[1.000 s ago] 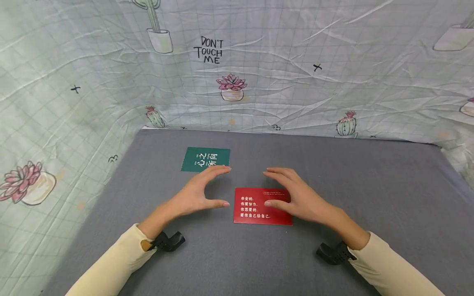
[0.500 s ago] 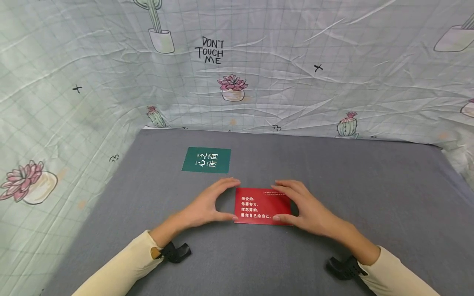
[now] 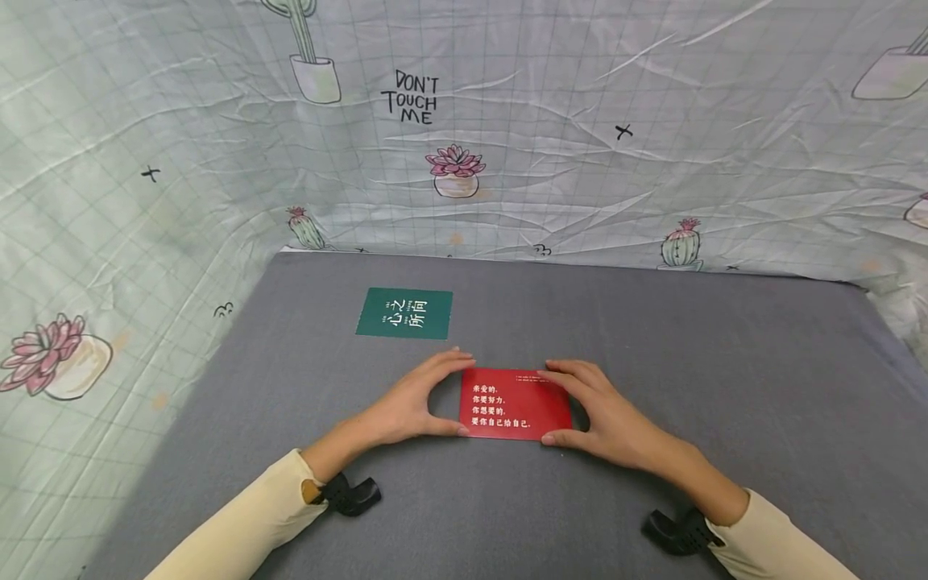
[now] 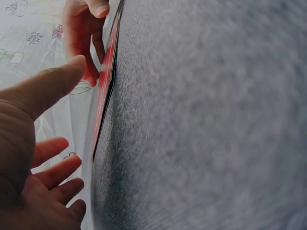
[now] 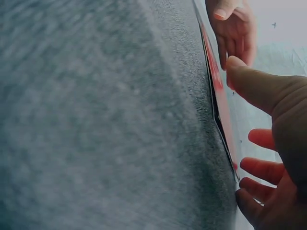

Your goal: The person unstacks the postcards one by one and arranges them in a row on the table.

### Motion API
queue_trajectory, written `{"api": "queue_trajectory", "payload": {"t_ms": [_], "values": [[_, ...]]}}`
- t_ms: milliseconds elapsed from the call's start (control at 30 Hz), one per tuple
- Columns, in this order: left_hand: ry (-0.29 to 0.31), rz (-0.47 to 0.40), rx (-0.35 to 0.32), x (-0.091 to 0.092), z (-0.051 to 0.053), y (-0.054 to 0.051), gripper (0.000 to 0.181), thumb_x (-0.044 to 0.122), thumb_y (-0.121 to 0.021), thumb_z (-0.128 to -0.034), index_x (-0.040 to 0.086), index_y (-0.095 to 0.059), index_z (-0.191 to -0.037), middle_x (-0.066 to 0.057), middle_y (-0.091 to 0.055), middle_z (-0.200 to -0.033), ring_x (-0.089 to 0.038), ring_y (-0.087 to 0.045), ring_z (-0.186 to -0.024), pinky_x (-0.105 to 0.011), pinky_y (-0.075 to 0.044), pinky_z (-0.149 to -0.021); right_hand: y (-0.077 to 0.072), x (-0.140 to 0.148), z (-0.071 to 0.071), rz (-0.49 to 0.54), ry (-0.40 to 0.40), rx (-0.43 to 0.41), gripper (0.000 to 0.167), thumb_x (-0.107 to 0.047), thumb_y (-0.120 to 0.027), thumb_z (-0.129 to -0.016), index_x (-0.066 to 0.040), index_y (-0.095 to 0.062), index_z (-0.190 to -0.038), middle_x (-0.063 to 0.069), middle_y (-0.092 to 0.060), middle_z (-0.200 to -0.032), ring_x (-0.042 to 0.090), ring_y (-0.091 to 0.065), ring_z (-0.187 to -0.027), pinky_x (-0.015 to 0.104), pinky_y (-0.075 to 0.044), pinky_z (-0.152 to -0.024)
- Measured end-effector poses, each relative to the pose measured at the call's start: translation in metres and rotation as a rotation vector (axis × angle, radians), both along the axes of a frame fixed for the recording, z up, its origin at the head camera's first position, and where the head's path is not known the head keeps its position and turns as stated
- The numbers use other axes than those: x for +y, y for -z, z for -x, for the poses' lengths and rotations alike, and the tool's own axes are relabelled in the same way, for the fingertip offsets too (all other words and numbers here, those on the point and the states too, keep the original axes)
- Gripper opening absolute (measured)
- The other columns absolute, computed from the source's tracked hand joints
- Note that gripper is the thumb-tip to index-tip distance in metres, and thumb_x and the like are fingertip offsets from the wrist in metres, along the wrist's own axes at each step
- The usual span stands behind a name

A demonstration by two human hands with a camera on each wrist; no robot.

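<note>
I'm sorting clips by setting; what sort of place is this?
Probably a makeshift recording corner: a grey work surface, cactus-print cloth behind and beside it, and black wrist-worn devices.

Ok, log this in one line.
left hand at left edge of red Chinese-text card | right hand at its right edge | green Chinese-text card beyond, left

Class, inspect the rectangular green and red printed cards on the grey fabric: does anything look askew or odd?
In the head view, the rectangular green card, beyond and left of the rectangular red card, looks odd: its white writing lies sideways, while the red card's reads upright.
</note>
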State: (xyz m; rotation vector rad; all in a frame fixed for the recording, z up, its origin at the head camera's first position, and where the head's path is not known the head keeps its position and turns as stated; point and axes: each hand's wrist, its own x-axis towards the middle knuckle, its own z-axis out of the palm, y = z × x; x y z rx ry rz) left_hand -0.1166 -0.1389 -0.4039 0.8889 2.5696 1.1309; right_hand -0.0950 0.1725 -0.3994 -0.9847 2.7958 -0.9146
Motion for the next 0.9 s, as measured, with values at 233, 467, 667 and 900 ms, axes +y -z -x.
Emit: {"api": "queue_trajectory", "payload": {"t_ms": [233, 467, 667, 900], "values": [[0.008, 0.019, -0.025, 0.001, 0.0, 0.004, 0.084, 0.028, -0.084, -0.0714, 0.011, -0.044, -0.143, 0.0, -0.035, -0.149, -0.014, -0.021, -0.141, -0.047, -0.037, -0.102, 0.004, 0.001, -0.001, -0.01, -0.001, -0.012, 0.081, -0.039, -0.082, -0.073, -0.013, -0.046, -0.141, 0.009, -0.039, -0.144, 0.023, -0.031, -0.131, 0.043, -0.048, -0.092], [0.018, 0.02, -0.022, 0.002, 0.001, 0.009, 0.084, 0.028, -0.083, -0.0721, 0.01, -0.043, -0.144, 0.0, -0.033, -0.15, -0.014, -0.018, -0.142, -0.047, -0.036, -0.104, 0.007, 0.003, 0.0, -0.01, -0.013, 0.002, 0.082, -0.037, -0.083, -0.073, -0.012, -0.046, -0.141, 0.009, -0.039, -0.143, 0.023, -0.03, -0.131, 0.041, -0.049, -0.09], [0.046, 0.008, 0.02, 0.002, -0.001, 0.012, 0.085, 0.029, -0.084, -0.0724, 0.008, -0.042, -0.144, -0.004, -0.033, -0.149, -0.021, -0.017, -0.143, -0.049, -0.034, -0.105, 0.008, 0.003, 0.0, -0.011, -0.012, 0.014, 0.082, -0.037, -0.083, -0.072, -0.012, -0.046, -0.141, 0.009, -0.039, -0.143, 0.023, -0.03, -0.131, 0.041, -0.049, -0.091], [0.057, 0.007, 0.033, 0.002, -0.001, 0.011, 0.088, 0.028, -0.085, -0.0704, 0.008, -0.042, -0.144, -0.004, -0.035, -0.149, -0.022, -0.017, -0.143, -0.05, -0.032, -0.106, 0.01, 0.003, -0.001, -0.005, -0.007, 0.036, 0.081, -0.036, -0.083, -0.072, -0.01, -0.047, -0.14, 0.009, -0.04, -0.142, 0.024, -0.03, -0.131, 0.041, -0.049, -0.09]]}}
